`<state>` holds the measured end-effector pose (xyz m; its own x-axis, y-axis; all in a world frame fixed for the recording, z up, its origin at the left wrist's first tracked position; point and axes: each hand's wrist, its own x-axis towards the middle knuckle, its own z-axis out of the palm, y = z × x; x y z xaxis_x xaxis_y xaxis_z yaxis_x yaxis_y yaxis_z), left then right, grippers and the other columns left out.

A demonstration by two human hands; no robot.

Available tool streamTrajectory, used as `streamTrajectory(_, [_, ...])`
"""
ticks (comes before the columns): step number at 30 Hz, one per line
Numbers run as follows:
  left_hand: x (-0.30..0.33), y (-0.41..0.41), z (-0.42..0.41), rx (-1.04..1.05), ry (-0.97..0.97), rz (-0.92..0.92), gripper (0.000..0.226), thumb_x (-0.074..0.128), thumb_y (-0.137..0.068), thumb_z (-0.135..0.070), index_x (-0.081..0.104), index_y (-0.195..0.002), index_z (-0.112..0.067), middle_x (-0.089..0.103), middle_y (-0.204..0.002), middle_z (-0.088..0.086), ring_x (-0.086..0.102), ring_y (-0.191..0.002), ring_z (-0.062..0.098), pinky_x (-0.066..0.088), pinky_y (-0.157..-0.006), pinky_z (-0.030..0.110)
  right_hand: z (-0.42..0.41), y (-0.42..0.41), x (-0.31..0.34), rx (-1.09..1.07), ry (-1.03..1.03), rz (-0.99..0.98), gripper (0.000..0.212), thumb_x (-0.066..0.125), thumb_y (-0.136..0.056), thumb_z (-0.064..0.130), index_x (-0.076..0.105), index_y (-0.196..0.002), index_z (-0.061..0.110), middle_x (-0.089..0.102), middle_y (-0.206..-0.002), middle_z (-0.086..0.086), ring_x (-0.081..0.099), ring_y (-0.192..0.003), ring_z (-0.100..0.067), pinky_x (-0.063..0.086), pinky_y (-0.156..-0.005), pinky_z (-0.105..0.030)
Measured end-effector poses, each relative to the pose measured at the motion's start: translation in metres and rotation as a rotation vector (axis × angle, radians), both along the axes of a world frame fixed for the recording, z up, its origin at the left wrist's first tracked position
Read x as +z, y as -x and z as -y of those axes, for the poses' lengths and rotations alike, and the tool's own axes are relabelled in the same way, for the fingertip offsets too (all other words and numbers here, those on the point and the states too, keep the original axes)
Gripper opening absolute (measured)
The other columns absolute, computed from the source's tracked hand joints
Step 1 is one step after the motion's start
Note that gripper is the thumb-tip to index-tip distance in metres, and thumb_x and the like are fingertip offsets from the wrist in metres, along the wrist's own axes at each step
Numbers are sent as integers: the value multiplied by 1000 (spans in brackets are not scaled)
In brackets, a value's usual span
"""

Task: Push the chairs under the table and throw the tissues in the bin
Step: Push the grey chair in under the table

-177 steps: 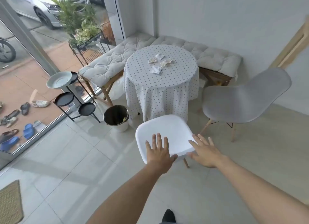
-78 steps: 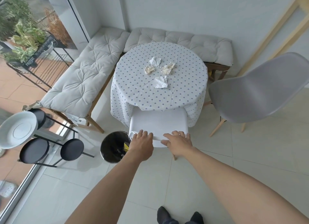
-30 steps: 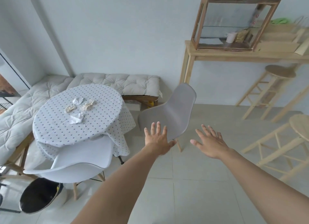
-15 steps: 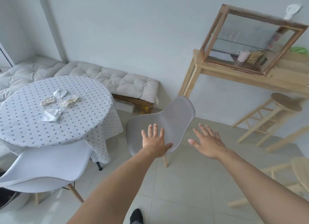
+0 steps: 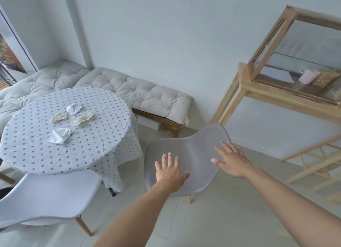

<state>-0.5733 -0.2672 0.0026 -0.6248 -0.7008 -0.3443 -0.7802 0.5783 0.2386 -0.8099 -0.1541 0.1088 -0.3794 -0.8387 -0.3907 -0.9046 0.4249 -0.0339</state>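
Tiled floor: grey chair back faces both open hands.

No readable text, label, brand, number or sign is showing anywhere in the frame. A small white tag is hanging from the bench cushion right of centre, but it is appearing too small and blurred to make out any print on it.
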Motion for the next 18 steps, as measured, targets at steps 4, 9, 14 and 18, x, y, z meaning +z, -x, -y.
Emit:
streamTrajectory(4, [-21,28,-5,96,-53,-16,89,17,-94,-76,-4,-160,-20,-13,-169,14,-15,-154,36,2,-121,63,23,52,-18,110,-58,-15,71,32,-101,67,20,-161,29,-6,-172,-3,-10,-157,-23,4,-125,-54])
streamTrajectory(9, [-47,81,-8,278,-110,-54,87,15,-95,-75,-3,-160,-20,-9,-169,16,-12,-154,36,5,-121,62,65,132,-43,301,-128,-47,68,30,-102,65,26,-159,29,0,-172,-2,-7,-157,-20,5,-126,-51])
streamTrajectory(14, [-66,154,-25,501,-174,-104,84,9,-95,-74,-5,-159,-21,-2,-169,17,-5,-155,37,11,-121,62,119,203,-71,539,-209,-77,66,28,-103,64,29,-158,27,4,-172,-4,-5,-157,-21,4,-126,-47])
streamTrajectory(18, [-73,221,-40,642,-205,-166,83,7,-96,-74,-5,-159,-21,6,-168,18,2,-154,38,17,-120,61,157,244,-98,746,-262,-102,65,28,-103,64,35,-156,26,13,-171,-4,1,-157,-20,4,-126,-44])
